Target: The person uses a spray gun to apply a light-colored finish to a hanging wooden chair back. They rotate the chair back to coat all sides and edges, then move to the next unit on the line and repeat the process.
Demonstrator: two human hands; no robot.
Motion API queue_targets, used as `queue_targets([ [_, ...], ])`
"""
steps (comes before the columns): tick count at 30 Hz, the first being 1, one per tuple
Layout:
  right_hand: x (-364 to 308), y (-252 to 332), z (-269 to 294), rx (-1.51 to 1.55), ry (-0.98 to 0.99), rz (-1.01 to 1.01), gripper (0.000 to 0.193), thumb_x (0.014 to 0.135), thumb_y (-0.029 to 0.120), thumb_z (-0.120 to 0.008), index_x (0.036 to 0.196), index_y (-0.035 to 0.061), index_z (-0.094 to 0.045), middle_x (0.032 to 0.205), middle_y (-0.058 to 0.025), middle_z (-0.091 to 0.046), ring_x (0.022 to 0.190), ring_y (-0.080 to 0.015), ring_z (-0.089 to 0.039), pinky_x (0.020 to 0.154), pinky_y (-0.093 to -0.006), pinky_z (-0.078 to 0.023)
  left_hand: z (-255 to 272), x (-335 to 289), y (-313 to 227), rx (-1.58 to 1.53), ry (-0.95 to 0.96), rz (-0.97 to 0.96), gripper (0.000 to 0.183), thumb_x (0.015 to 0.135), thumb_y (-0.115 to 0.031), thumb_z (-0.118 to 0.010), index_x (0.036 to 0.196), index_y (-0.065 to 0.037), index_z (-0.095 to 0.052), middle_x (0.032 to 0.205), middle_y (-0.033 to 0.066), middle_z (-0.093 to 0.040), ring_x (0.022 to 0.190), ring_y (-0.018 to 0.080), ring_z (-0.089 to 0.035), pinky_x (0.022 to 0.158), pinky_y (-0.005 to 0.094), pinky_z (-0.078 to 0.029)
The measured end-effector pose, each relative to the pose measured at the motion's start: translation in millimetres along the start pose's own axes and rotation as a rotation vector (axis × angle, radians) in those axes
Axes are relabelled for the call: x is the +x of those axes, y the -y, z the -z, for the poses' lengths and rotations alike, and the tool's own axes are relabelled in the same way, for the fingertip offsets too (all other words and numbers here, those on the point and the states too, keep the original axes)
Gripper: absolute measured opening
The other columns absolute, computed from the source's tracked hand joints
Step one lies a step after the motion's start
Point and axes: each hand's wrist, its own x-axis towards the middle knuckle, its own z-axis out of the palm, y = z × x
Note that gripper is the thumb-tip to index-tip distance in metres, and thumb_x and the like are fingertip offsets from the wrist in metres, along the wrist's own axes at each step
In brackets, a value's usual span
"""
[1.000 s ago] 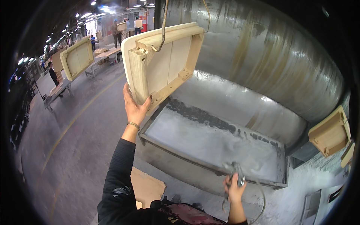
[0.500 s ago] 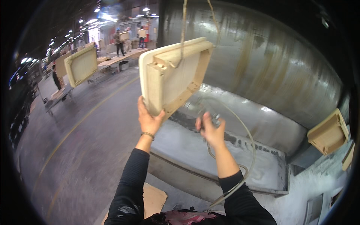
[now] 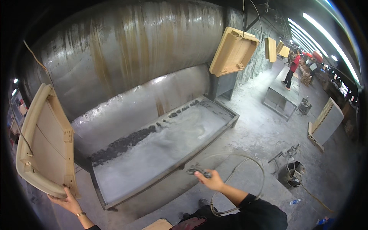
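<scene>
At the far left a pale wooden frame with a recessed panel (image 3: 50,132) hangs tilted from a wire hook. My left hand (image 3: 69,203) grips its lower edge, with the thumb on the near side and the other fingers partly hidden beneath. In my right hand (image 3: 211,181) is a spray gun (image 3: 199,171), held low in front of the metal trough. The gun looks slightly blurred, and its trigger is hard to make out. A thin pale hose (image 3: 263,177) loops beside my right forearm.
A long metal trough (image 3: 168,162) holding whitish liquid stands before a stained curved metal wall (image 3: 126,50). Another wooden frame (image 3: 218,63) hangs beyond its right end. On the right are a bucket (image 3: 285,178), a slatted panel (image 3: 329,119), a low metal table (image 3: 283,96) and a person in red (image 3: 294,67).
My view has swung right, so the held frame now appears at the far left. The spray gun has moved away from the frame, and my hands are farther apart.
</scene>
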Motion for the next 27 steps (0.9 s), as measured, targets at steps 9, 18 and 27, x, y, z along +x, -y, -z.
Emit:
queue_targets([
  [9,-38.6,-0.6,49.0,0.036,-0.372,-0.05,0.047,0.106,0.041,-0.062,0.075,0.0052,-0.064,0.064,-0.0003,-0.06,0.052,-0.0064,-0.05,0.048,-0.025,-0.037,-33.3,-13.2,-16.9,-0.067,0.035,0.048,0.088,0.09,-0.017,-0.083,0.156,0.001,-0.027,0.155,0.0198,-0.032,0.142,0.0326,-0.041,0.121,0.0477,-0.036],
  [18,-34.3,23.0,32.3,0.101,-0.308,0.005,0.046,0.106,0.044,-0.06,0.083,0.0042,-0.065,0.067,-0.0018,-0.061,0.053,-0.0051,-0.048,0.044,-0.0222,-0.033,-38.6,-46.8,-92.7,-0.093,0.069,-0.029,0.086,0.092,-0.012,-0.08,0.155,0.003,-0.024,0.147,0.0209,-0.043,0.136,0.0334,-0.048,0.114,0.0485,-0.04],
  [27,-27.9,26.8,25.2,0.104,-0.208,-0.045,0.044,0.106,0.044,-0.059,0.087,0.0047,-0.065,0.07,-0.0024,-0.061,0.055,-0.0056,-0.05,0.045,-0.0214,-0.034,-56.5,-91.0,-161.5,-0.286,0.462,0.019,0.075,0.099,-0.013,-0.068,0.158,0.0,-0.023,0.147,0.0218,-0.043,0.138,0.0324,-0.044,0.114,0.046,-0.037],
])
